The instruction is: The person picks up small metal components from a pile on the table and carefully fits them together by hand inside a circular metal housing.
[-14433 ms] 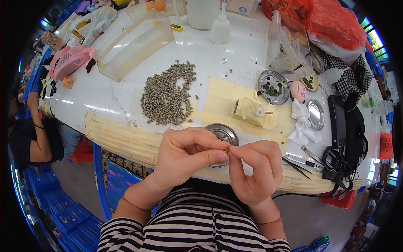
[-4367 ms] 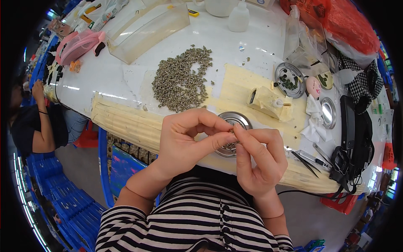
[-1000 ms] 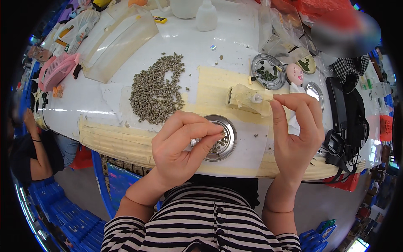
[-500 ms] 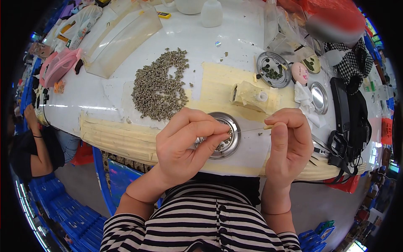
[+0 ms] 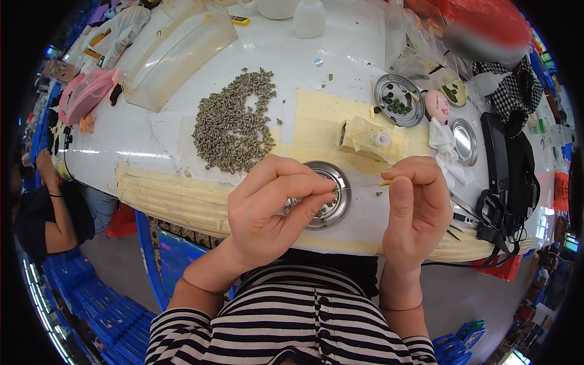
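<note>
Holding thin tool, printed pink oval

The person's 2 bare forearms reach forward. The left hand angles rightward, its fingers pinched together; the right hand, more upright, pinches likewise, the 2 hands standing apart.

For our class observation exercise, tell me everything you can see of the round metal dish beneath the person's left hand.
The dish is round, shiny and silver-grey, apparently metal, with a broad rim and ringed steps inside. It lies flat, open side up, on the table, near the front edge. Small metallic pieces lie in it. The left hand hides much of its left side from view; I cannot tell whether any finger touches it.
</note>
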`<state>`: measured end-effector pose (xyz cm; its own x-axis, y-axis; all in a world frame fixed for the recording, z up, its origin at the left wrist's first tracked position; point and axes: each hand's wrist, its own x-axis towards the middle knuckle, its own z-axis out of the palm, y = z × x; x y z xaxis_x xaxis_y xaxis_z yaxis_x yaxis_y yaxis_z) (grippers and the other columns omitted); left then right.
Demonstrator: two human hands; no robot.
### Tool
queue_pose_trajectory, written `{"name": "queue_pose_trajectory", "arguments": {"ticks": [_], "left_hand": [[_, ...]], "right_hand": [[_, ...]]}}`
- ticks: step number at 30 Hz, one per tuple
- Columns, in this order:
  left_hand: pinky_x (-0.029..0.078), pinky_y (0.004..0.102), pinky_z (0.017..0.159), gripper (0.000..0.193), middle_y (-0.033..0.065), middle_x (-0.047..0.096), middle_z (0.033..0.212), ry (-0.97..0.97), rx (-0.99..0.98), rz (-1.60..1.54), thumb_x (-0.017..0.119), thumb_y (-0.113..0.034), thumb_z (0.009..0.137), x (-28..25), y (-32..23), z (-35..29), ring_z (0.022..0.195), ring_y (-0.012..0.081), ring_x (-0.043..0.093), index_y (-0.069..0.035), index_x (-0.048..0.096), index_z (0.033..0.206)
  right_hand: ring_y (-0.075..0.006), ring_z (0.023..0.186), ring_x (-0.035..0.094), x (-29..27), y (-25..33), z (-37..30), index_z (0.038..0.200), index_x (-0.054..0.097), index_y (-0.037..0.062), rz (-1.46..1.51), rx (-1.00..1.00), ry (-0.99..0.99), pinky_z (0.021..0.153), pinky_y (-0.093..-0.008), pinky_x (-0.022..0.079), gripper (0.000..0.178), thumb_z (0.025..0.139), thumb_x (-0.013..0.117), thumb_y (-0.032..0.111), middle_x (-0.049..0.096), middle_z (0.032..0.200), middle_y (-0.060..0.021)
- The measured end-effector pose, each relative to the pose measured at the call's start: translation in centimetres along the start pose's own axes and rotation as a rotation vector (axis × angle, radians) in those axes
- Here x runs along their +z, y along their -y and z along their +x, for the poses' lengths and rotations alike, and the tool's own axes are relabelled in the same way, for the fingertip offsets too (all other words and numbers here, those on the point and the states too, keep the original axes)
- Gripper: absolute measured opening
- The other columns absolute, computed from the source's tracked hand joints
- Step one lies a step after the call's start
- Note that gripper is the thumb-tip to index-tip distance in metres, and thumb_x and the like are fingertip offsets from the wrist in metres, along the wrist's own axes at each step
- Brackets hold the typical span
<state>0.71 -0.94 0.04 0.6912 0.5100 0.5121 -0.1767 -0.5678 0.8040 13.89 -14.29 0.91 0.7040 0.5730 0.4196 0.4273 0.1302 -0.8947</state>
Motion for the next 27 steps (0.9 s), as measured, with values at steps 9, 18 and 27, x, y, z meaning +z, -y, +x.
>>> {"name": "queue_pose_trajectory", "arguments": {"ticks": [9, 18, 27], "left_hand": [[0.049, 0.0275, 0.064, 0.020, 0.0091, 0.064, 0.085, -0.001, 0.005, -0.002, 0.078, 0.005, 0.075, 0.02, 0.06, -0.04, 0.075, 0.0191, 0.062, 0.000, 0.073, 0.094], [0.050, 0.0276, 0.064, 0.020, 0.0091, 0.065, 0.085, 0.001, 0.003, -0.004, 0.077, 0.005, 0.075, 0.01, -0.03, -0.02, 0.075, 0.0191, 0.063, 0.000, 0.072, 0.093], [0.049, 0.0274, 0.064, 0.020, 0.0090, 0.065, 0.085, 0.000, 0.010, -0.003, 0.077, 0.005, 0.075, 0.01, 0.01, -0.01, 0.076, 0.0189, 0.062, 0.000, 0.072, 0.093]], "right_hand": [[-0.0154, 0.078, 0.055, -0.03, 0.01, -0.04, 0.089, 0.061, -0.0009, -0.005, 0.009, -0.002, 0.074, -0.0254, 0.044, 0.005, 0.089, 0.065, 0.001, 0.061, 0.086, -0.0077], [-0.0153, 0.077, 0.055, 0.05, -0.10, -0.04, 0.089, 0.061, -0.0012, 0.004, 0.007, -0.004, 0.073, -0.0254, 0.043, 0.005, 0.089, 0.065, 0.001, 0.061, 0.085, -0.0077], [-0.0159, 0.077, 0.055, 0.07, -0.05, 0.01, 0.089, 0.061, -0.0008, -0.026, 0.015, -0.003, 0.073, -0.0258, 0.043, 0.005, 0.089, 0.066, 0.002, 0.062, 0.085, -0.0076]]}}
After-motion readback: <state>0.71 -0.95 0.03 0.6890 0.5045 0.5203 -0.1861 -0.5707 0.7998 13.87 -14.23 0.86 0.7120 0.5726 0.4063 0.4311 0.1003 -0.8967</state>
